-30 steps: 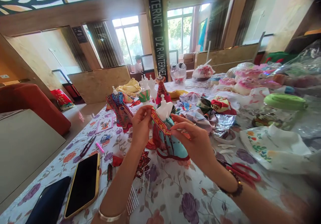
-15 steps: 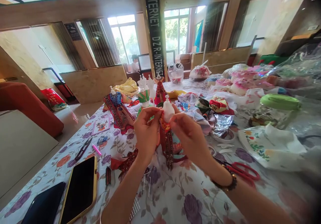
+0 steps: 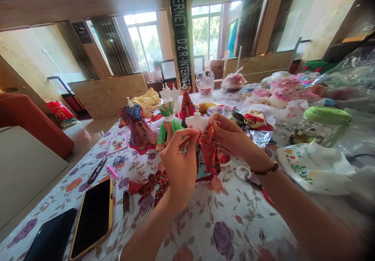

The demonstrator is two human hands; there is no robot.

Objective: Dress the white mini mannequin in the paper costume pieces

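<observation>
A small white mannequin (image 3: 197,121) stands upright between my hands, its shoulders and neck knob showing. Red patterned fabric (image 3: 211,155) with a dark border hangs at its front and right side. My left hand (image 3: 183,161) pinches the fabric's edge at the mannequin's chest, thumb and fingertips together. On the right, my right hand (image 3: 230,134) grips the upper corner of the same fabric beside the mannequin's shoulder. The mannequin's lower part is hidden behind the fabric and my left hand.
Dressed mannequins in blue (image 3: 136,126), green (image 3: 167,124) and red (image 3: 186,102) stand behind. Two phones (image 3: 93,218), snips (image 3: 97,170) and red patterned cloth (image 3: 154,183) lie left and front. A green-lidded jar (image 3: 325,116) and a floral white cloth (image 3: 313,169) are right.
My right hand has moved up and right, spreading the fabric out beside the mannequin. My left hand has shifted right and lower. The green-dressed mannequin is now less covered.
</observation>
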